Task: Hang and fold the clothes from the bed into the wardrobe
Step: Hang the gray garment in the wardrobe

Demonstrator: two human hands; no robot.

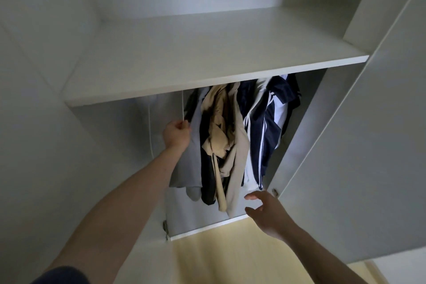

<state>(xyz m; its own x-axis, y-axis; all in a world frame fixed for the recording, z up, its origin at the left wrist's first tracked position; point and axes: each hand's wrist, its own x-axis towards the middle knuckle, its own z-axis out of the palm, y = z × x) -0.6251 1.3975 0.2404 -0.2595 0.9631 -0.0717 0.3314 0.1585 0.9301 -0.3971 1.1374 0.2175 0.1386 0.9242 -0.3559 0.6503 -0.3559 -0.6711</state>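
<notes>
Head view, left hand (176,132) fingers gripping grey garment (189,157) edge, right hand (268,213) fingers apart below clothes.

Hanging clothes (232,136) crowd the wardrobe under the shelf (207,57); left side free.

- A white wardrobe shelf (207,53) spans the top, well above both hands; its surface shows bare white board.
- Beneath it, clothes (230,134) hang in a bunch, just right of the left hand (176,134) and above the right hand (267,212).
- Pale yellow floor (230,256) lies below the right hand.
</notes>
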